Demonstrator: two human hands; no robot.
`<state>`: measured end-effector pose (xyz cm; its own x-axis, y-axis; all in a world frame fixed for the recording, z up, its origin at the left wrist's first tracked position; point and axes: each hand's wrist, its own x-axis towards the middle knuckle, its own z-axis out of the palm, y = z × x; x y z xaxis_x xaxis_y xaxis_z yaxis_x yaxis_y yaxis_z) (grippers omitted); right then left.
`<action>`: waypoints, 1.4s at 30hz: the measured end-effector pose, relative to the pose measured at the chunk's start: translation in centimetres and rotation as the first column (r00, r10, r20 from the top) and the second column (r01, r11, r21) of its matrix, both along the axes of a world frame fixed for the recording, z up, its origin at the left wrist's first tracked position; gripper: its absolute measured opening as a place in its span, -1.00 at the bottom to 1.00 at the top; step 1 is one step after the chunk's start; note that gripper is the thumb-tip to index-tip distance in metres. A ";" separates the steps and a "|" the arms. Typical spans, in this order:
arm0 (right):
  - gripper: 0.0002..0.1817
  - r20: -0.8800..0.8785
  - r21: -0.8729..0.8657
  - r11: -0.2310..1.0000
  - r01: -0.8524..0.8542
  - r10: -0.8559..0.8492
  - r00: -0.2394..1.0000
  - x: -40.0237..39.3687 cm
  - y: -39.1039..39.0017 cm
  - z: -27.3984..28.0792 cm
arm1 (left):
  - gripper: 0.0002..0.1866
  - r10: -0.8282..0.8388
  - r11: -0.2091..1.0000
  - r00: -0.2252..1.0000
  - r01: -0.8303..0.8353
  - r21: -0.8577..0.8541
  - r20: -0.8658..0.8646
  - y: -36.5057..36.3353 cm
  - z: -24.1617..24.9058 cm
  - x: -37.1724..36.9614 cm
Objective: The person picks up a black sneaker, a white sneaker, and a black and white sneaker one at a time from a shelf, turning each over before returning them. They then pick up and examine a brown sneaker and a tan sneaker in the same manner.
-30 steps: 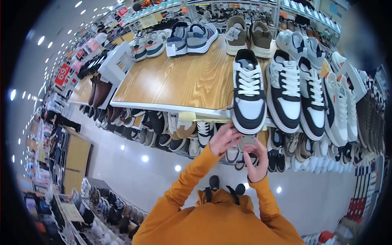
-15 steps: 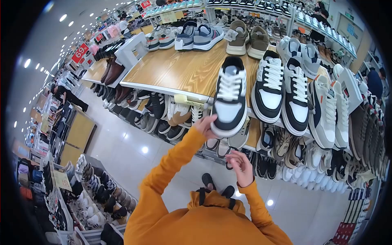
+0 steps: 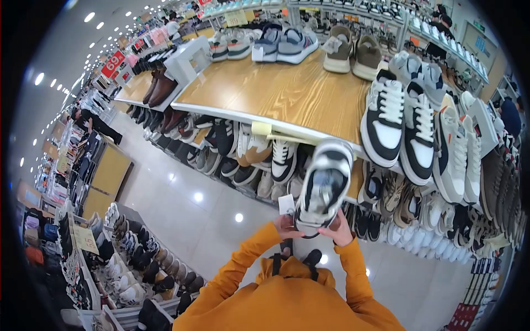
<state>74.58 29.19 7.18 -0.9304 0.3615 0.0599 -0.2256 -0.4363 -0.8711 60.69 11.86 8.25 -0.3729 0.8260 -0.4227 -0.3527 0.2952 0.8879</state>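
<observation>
Between my two hands is a black-and-white sneaker (image 3: 324,185), held out in front of me. Its toe points away toward the shelf, and its opening and heel face me; motion blurs it a little. My left hand (image 3: 287,227) grips the left side of the heel, and a white tag (image 3: 286,204) hangs just above that hand. On the heel's other side, my right hand (image 3: 339,229) has its fingers closed on the shoe. To the right on the shelf stand two more black-and-white sneakers, one (image 3: 383,121) beside the other (image 3: 418,135).
Ahead is a wood-topped display shelf (image 3: 248,91) carrying brown sneakers (image 3: 338,51) and grey-blue sneakers (image 3: 295,44). Packed shoe rows fill the lower tier. A yellow price strip (image 3: 282,137) runs along its edge. Another shoe rack (image 3: 132,265) is lower left. A person (image 3: 94,124) stands at far left.
The sneaker has come away from the shelf edge toward me and turned round, toe now away. My right hand, empty before, has joined my left on it. The view has shifted slightly.
</observation>
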 end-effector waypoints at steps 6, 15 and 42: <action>-0.13 0.448 -0.215 0.976 0.041 0.062 0.892 4.8 -5.8 -8.6 | -0.48 -0.427 0.899 0.904 0.427 -0.100 0.018 -4.3 -10.3 -0.4; -0.12 0.323 -0.054 0.949 0.311 -0.279 0.904 -4.2 -5.4 -11.0 | -0.29 -0.335 0.919 0.935 0.352 -0.178 0.120 -1.2 -9.0 -7.9; -0.27 0.415 0.153 0.818 0.555 -0.563 0.715 -15.6 2.8 -10.3 | -0.54 -0.235 0.942 0.849 0.320 -0.105 0.474 6.0 -8.5 -9.2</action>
